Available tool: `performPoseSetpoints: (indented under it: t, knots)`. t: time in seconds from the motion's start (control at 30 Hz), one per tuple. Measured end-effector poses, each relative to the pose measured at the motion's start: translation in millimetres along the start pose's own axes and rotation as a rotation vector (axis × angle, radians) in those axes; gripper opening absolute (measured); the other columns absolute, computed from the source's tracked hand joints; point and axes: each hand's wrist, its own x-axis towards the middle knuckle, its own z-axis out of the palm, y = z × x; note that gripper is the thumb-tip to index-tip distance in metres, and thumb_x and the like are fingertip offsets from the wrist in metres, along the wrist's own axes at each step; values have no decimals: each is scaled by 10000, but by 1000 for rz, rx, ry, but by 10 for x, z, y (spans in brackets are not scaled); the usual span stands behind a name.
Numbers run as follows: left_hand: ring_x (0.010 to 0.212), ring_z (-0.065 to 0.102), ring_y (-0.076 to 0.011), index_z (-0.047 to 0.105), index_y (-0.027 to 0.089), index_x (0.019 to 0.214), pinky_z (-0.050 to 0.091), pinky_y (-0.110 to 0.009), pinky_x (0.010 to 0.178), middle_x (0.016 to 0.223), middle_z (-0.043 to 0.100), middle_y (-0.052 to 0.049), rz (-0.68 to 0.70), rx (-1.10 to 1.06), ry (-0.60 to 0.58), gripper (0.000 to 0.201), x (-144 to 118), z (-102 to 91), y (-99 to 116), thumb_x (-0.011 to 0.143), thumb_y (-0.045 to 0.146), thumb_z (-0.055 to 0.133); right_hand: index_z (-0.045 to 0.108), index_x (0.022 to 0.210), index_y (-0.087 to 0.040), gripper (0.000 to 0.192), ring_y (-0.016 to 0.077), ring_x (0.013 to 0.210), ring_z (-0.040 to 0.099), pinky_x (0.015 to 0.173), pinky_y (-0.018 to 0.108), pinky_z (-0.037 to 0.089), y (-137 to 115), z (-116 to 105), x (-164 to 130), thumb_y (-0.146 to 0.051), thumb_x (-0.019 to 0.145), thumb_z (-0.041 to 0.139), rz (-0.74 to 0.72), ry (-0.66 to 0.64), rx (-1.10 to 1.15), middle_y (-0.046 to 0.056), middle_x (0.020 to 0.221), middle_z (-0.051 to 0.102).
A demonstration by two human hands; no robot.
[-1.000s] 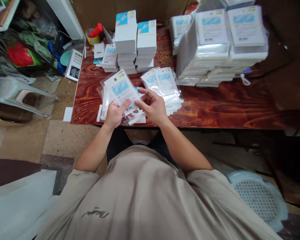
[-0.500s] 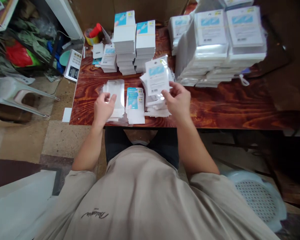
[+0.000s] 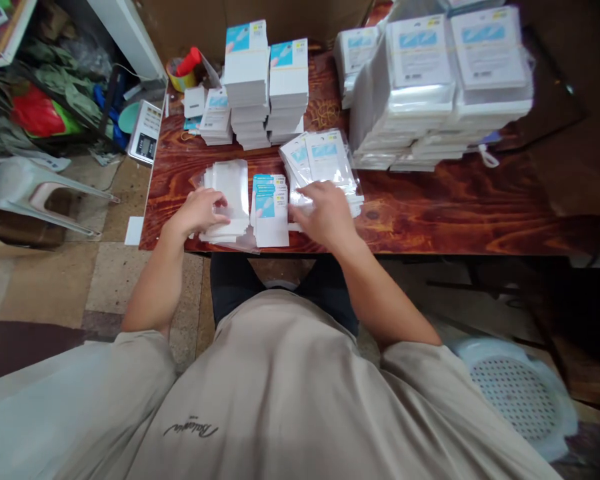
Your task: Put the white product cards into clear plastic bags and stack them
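My left hand (image 3: 203, 210) rests on the left side of a stack of clear plastic sleeves (image 3: 235, 183), its thumb and fingers apart. Right of the sleeves lies a small fanned pile of blue-and-white printed cards (image 3: 273, 230). My right hand (image 3: 327, 210) reaches over the front of a loose pile of bagged cards (image 3: 326, 150), fingers apart and pointing left towards the printed cards. It covers part of that pile, and I see nothing held in it.
Banded stacks of cards (image 3: 247, 70) stand at the back. Tall stacks of bagged cards (image 3: 405, 110) are at the back right. Rubber bands (image 3: 327, 115) lie between them. A scale (image 3: 145, 133) is beyond the table's left edge; plastic stools (image 3: 523, 393) stand on the floor.
The bagged card my right hand held is now on the loose pile. That hand has let go and moved left and down. My left hand has shifted slightly on the sleeves.
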Motion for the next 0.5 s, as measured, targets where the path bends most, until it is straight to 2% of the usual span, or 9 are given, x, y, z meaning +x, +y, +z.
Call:
performPoseSetpoints:
  t: [0.07, 0.13, 0.2, 0.27, 0.37, 0.5]
  knots:
    - [964, 591, -272, 697, 201, 868, 439, -398, 900, 923, 688, -77, -3, 2, -47, 284, 40, -22, -8, 717, 402, 830, 704, 1187, -132, 368, 320, 1184, 563, 992, 443, 418, -173, 51, -70, -373, 909, 693, -292, -200, -22, 162, 1249, 673]
    - [839, 576, -231, 646, 203, 759, 421, -354, 793, 844, 667, -63, 9, -1, -93, 238, 41, -54, -12, 726, 377, 805, 706, 1138, -102, 403, 339, 1198, 553, 973, 443, 406, -305, 90, -124, -385, 857, 761, -438, -320, -109, 182, 1279, 657]
    - [750, 550, -201, 606, 207, 736, 389, -332, 715, 806, 654, -52, 5, -17, -113, 222, -1, -98, -27, 764, 367, 758, 700, 1102, -77, 396, 337, 1161, 570, 937, 430, 411, -381, 105, -156, -368, 844, 776, -490, -387, -178, 196, 1252, 657]
    - [711, 543, -188, 594, 211, 770, 375, -326, 685, 802, 658, -45, -26, -43, -85, 205, -67, -141, -58, 804, 369, 721, 703, 1078, -69, 330, 329, 1117, 592, 880, 413, 425, -413, 102, -176, -343, 894, 720, -515, -440, -214, 198, 1201, 668]
    - [723, 574, -190, 610, 209, 841, 397, -325, 693, 819, 674, -46, -104, -108, 23, 178, -150, -175, -129, 813, 347, 720, 713, 1053, -66, 252, 323, 1064, 624, 763, 387, 422, -437, 83, -201, -232, 993, 533, -544, -493, -242, 206, 1127, 686]
    - [789, 629, -194, 687, 195, 981, 457, -327, 766, 887, 715, -52, -171, -266, 199, 216, -163, -163, -219, 797, 299, 732, 701, 1050, -68, 294, 302, 936, 676, 657, 369, 360, -491, 67, -209, -91, 977, 417, -534, -517, -253, 188, 1047, 717]
